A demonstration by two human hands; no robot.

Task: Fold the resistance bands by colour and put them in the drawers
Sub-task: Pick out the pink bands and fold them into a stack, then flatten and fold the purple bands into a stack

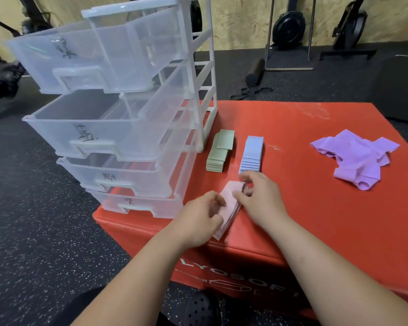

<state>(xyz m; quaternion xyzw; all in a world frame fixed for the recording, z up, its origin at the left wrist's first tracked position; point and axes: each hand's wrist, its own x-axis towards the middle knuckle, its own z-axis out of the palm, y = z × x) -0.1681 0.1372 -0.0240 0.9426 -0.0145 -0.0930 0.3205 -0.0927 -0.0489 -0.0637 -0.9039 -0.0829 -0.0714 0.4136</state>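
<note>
A stack of folded pink bands lies near the front left corner of the red box. My left hand grips its left side with curled fingers. On the stack's right side my right hand pinches the top band. Folded green bands and folded blue bands lie in two rows behind the pink stack. A loose heap of purple bands sits at the right. The clear plastic drawer unit stands at the left with its labelled drawers pulled out.
The red box sits on a dark speckled rubber floor. Gym equipment, a black foam roller and a black strap lie on the floor behind the box. A black perforated shoe shows at the bottom edge.
</note>
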